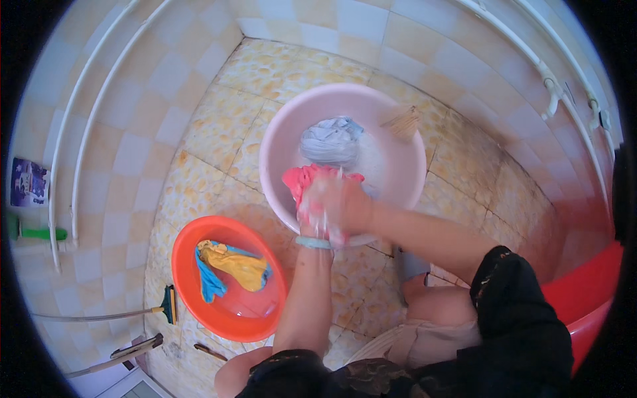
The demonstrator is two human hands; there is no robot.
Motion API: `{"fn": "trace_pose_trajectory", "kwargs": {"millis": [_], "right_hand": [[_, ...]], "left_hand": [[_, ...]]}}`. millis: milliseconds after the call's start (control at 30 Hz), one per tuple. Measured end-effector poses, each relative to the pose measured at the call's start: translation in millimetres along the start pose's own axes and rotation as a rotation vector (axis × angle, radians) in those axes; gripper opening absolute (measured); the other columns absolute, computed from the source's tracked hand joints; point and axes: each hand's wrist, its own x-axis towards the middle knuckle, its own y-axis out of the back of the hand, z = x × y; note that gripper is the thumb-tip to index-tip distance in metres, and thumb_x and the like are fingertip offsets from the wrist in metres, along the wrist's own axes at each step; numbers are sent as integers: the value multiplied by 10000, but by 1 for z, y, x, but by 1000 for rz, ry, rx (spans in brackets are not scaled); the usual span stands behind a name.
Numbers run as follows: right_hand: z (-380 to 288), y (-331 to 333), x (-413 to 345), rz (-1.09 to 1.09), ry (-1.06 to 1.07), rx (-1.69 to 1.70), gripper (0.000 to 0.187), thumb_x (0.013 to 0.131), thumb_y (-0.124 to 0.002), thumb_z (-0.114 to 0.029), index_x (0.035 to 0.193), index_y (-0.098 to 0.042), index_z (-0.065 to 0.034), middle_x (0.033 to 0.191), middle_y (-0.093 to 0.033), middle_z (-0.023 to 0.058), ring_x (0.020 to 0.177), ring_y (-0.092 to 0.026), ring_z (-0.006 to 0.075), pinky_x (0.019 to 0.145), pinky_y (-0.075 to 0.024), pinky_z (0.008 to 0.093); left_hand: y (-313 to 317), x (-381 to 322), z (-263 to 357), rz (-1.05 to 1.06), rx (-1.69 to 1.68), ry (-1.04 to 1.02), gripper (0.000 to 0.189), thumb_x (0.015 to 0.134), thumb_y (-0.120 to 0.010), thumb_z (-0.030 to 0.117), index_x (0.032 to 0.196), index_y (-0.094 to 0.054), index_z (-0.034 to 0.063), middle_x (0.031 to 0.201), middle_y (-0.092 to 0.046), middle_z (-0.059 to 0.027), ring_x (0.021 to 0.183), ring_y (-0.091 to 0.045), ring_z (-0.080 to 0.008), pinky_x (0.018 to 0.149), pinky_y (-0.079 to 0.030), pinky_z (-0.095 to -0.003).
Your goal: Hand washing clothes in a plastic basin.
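A wet pink cloth (304, 180) is bunched up over the near side of a pale pink plastic basin (271, 149). My left hand (314, 211), with a pale green bangle (313, 243) on its wrist, grips the cloth from below. Over it, my right hand (351, 199) presses on the same cloth, its fingers blurred by motion. Whitish suds or water streak around both hands. A soaked light blue-grey garment (331, 142) lies in shallow, cloudy water (373, 159) inside the basin.
A ribbed wooden piece (402, 122) leans over the basin's right rim. To the left stands an orange basin (186, 278) holding yellow and blue cloth (234, 263). A squeegee (169, 304) lies farther left. Red plastic (587, 293) borders my right side; pipes (79, 144) run along tiled walls.
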Motion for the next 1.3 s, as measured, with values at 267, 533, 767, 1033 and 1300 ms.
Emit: {"fn": "trace_pose_trajectory", "kwargs": {"millis": [267, 533, 767, 1033, 1300], "right_hand": [[-13, 18, 8, 332, 78, 122, 260, 727, -632, -261, 936, -599, -110, 929, -558, 111, 790, -596, 283, 674, -505, 404], [57, 6, 0, 9, -368, -130, 217, 733, -617, -163, 942, -596, -109, 885, -568, 69, 778, -556, 267, 649, -476, 391], [-30, 6, -3, 288, 58, 128, 136, 757, -607, -158, 862, -559, -86, 854, -561, 102, 761, -560, 300, 655, -466, 402], [49, 8, 4, 85, -585, 39, 169, 816, -574, -214, 888, -556, -63, 850, -570, 155, 768, -596, 334, 638, -484, 410], [-25, -18, -8, 13, -60, -30, 176, 807, -560, -198, 907, -576, -54, 842, -567, 150, 727, -613, 293, 580, -503, 403]], "left_hand": [[6, -1, 41, 223, -1286, 459, 322, 929, -466, 273, 1183, -524, 84, 1145, -587, -60, 1028, -579, -222, 862, -484, -381], [-2, 0, 46, 132, -1320, 424, 376, 914, -497, 280, 1207, -495, 43, 1110, -598, -100, 994, -592, -244, 882, -481, -397], [24, -4, 2, -139, -166, -6, 358, 935, -426, 294, 1178, -532, 54, 1161, -589, -84, 1058, -572, -239, 916, -464, -390], [-7, 3, 53, -28, -1327, 475, 393, 951, -388, 300, 1245, -477, 55, 1209, -555, -107, 1151, -512, -234, 970, -425, -387], [13, -5, 56, -187, -837, 166, 391, 960, -367, 285, 1249, -472, 43, 1258, -522, -109, 1166, -501, -251, 980, -419, -391]]}}
